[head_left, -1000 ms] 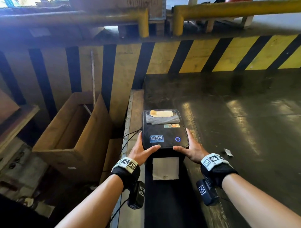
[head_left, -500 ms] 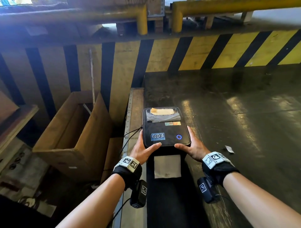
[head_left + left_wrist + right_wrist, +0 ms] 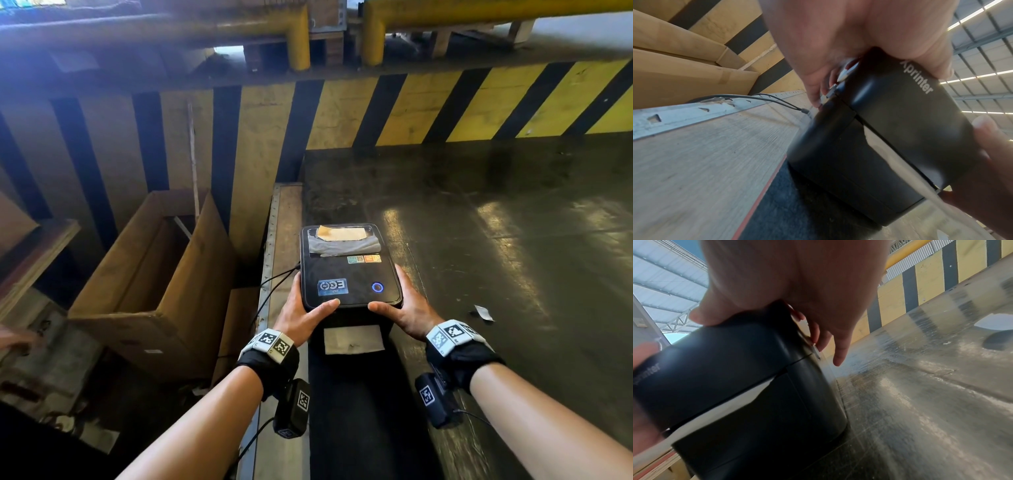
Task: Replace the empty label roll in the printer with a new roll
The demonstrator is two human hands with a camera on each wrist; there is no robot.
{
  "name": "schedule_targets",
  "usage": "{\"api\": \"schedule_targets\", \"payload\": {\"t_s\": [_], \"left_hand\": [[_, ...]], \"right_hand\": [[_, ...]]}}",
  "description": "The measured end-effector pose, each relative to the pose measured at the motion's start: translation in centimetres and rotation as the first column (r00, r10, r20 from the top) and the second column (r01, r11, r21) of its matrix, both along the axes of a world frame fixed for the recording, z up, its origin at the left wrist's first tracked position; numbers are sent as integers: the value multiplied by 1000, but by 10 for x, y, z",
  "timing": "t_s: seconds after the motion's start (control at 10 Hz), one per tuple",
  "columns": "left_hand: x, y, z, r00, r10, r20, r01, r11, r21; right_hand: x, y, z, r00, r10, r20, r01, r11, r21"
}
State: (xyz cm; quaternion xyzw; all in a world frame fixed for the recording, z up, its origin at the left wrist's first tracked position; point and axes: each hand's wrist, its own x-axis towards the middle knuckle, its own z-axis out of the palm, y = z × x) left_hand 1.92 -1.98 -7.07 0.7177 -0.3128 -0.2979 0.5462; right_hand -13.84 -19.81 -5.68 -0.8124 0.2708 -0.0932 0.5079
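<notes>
Printer stands on the dark bench, lid down, a label hanging from its front slot. Left hand and right hand clasp its sides, thumbs on top, fingers curled at the side catches, likely to release the lid. Cable runs left.

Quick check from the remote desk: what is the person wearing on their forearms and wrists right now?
Forearms are bare, no sleeves. Each wrist carries a black wrap: left wrist wrap, right wrist wrap. A band of white tiles printed with black square markers tops each wrap. Under each wrist hangs a black camera box with its own marker: left camera box, right camera box, both trailing thin black cables.
</notes>
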Motion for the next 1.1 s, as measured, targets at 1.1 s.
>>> {"api": "schedule_targets", "payload": {"t_s": [1.1], "left_hand": [[-8, 8, 19, 999, -27, -24, 30, 991, 130]], "right_hand": [[-4, 7, 23, 994, -31, -102, 13, 985, -171]]}}
